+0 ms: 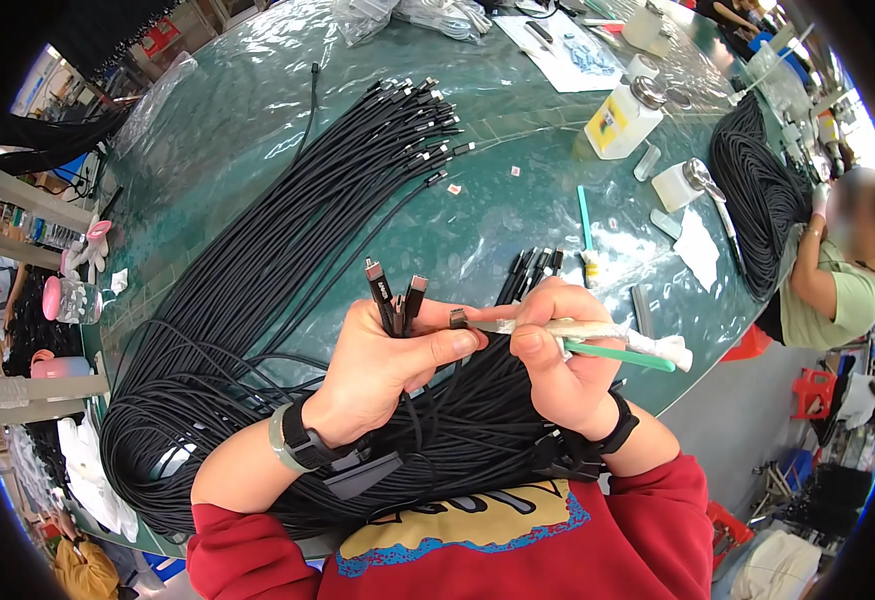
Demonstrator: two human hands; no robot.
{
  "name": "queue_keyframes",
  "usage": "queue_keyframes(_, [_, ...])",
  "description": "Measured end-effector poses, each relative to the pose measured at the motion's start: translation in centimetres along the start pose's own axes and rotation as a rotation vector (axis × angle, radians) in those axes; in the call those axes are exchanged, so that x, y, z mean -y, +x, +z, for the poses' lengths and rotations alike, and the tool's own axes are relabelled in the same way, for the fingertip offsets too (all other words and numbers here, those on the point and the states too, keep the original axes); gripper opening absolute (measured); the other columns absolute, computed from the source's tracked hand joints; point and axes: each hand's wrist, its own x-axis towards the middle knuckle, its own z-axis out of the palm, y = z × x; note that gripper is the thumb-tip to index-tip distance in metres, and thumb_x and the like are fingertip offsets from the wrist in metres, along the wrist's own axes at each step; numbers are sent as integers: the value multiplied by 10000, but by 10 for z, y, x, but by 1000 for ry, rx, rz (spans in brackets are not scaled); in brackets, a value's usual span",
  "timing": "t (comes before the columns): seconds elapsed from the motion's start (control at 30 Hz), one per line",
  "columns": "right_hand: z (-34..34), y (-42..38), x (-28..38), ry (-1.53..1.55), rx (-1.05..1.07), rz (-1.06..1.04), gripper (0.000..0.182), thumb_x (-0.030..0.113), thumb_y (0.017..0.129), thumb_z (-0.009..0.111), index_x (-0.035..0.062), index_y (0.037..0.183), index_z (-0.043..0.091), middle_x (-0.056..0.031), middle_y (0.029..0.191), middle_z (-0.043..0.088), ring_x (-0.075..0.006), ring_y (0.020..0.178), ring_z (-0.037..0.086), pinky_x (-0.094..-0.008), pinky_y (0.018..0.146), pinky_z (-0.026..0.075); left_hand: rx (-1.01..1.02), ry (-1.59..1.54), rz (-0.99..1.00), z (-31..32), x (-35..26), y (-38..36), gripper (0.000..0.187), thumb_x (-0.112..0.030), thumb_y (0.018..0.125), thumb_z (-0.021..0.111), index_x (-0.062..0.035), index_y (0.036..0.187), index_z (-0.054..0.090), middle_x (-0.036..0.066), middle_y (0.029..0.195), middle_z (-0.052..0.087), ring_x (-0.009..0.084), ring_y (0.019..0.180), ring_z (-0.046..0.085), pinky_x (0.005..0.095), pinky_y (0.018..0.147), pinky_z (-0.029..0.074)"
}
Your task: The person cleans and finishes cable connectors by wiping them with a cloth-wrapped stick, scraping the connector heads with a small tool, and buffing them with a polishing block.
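Several black cable connectors [387,300] stick up out of my left hand [382,360], whose fingers are closed round them. One more connector [458,319] points up between its thumb and forefinger. Pinched in my right hand [565,350] is a thin tool with a pale wrapped handle [597,329], its flat tip beside that connector. A green stick [622,354] also passes through the right hand. Below both hands lies a pile of black cables [457,430], with more connector ends [535,265] just beyond the right hand.
A large cable bundle [277,215] crosses the green table [517,210]. White bottles [622,120], a green stick [584,218] and a white cloth [697,250] lie to the right. Another person [832,280] sits at the right edge beside a coiled bundle [752,190].
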Motion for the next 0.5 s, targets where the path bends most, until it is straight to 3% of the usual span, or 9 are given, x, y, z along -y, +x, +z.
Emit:
queue_keyframes(0.17, [-5, 0, -1, 150, -7, 103, 113, 62, 786, 592, -1, 848, 521, -29, 744, 527, -80, 644, 507, -219, 585, 435, 26, -47, 11, -2, 1, 1, 213, -53, 734, 633, 15, 935, 609, 53, 737, 630, -3, 436, 362, 154, 371, 244])
queue_keyframes(0.27, [-7, -1, -1, 100, 16, 145, 110, 50, 790, 582, -3, 861, 517, -25, 756, 523, -78, 674, 521, -219, 612, 445, 4, -76, -13, -1, 0, 0, 161, 19, 719, 591, 58, 873, 563, 198, 843, 608, 26, 406, 372, 156, 351, 236])
queue_keyframes(0.5, [-2, 2, 1, 224, -16, 174, 104, 65, 800, 569, -3, 851, 509, -22, 728, 507, -76, 663, 514, -278, 695, 483, 17, -73, 0, 2, 1, 0, 198, 30, 722, 583, 29, 915, 539, 197, 839, 606, 30, 404, 371, 157, 349, 238])
